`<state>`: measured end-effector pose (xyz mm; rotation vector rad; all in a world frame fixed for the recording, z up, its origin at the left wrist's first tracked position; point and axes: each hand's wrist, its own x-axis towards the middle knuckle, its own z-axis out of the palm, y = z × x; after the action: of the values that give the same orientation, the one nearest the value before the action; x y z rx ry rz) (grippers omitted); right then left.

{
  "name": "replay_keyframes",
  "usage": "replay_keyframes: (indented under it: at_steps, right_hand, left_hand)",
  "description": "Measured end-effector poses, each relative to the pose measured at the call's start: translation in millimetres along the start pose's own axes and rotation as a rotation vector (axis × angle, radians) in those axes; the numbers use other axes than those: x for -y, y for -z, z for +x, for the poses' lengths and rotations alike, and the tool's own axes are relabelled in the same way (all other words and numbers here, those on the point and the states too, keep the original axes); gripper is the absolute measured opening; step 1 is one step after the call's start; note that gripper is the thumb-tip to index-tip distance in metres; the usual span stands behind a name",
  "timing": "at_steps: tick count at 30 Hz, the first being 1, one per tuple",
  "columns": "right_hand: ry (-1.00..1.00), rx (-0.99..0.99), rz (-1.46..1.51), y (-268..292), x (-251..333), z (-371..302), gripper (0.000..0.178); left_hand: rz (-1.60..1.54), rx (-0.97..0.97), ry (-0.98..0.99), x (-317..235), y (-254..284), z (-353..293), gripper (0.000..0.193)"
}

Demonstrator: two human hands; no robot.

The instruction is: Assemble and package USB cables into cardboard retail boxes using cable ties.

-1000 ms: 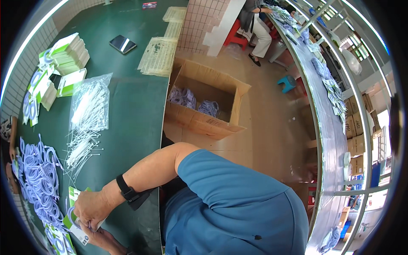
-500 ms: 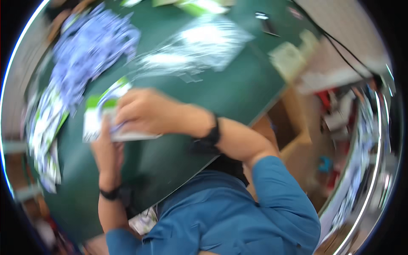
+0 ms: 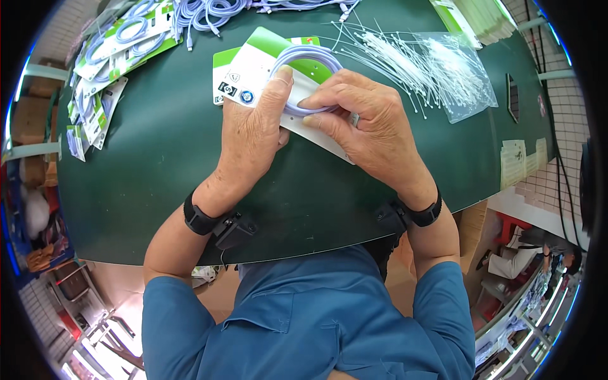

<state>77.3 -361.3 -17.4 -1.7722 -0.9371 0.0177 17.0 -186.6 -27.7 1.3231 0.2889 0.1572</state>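
Clock centred on the hands, 12 pointing away from the wearer. Left hand [image 3: 253,126]: closed on a card [image 3: 253,69], thumb uppermost near the coil's left side. Right hand [image 3: 370,123]: thumb and fingertips pinched together on the near side of a lilac cable [image 3: 306,52].

Cable: wound in a roughly round coil, lying over the card between the 2 hands. Card: white with a green band, long axis running 10 to 4 o'clock, band facing about 1. A 2nd card [image 3: 223,59] shows behind it at 10.

Outward: cable pile [image 3: 206,14] at 11; carded cables [image 3: 130,30] between 9 and 10; white ties [image 3: 386,54] at 2, partly inside a clear bag [image 3: 478,104] near 3; phone [image 3: 513,98] at 3, beyond the bag. All on the green table [image 3: 152,190].
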Motion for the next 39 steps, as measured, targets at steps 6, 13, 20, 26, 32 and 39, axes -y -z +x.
replay_keyframes:
  at_steps: [6,13,20,26,32,39]
  right_hand:
    - [0.040,-0.017,-0.048,-3.0,0.2,-2.1,0.019]
    - [0.090,0.020,-0.088,-0.7,-3.3,-0.1,0.019]
    - [0.164,0.030,-0.137,-2.3,-10.4,0.2,0.021]
    - [0.279,-0.046,-0.231,-9.1,-12.7,2.3,0.027]
    - [0.312,-0.280,-0.210,6.9,-10.6,6.0,0.027]
    - [-0.151,-0.248,-0.628,68.3,-79.1,-1.6,0.015]
  left_hand:
    - [-0.045,0.026,0.045,-2.4,0.2,0.0,0.026]
    - [0.113,0.038,0.053,-10.9,-1.9,-0.7,0.023]
    - [0.098,-0.040,-0.019,0.0,-2.0,6.3,0.025]
    - [0.209,-0.038,-0.195,13.9,5.1,15.1,0.026]
    - [0.045,-0.141,-0.172,8.3,5.3,14.8,0.023]
    - [0.003,-0.221,-0.203,2.5,21.7,27.2,0.025]
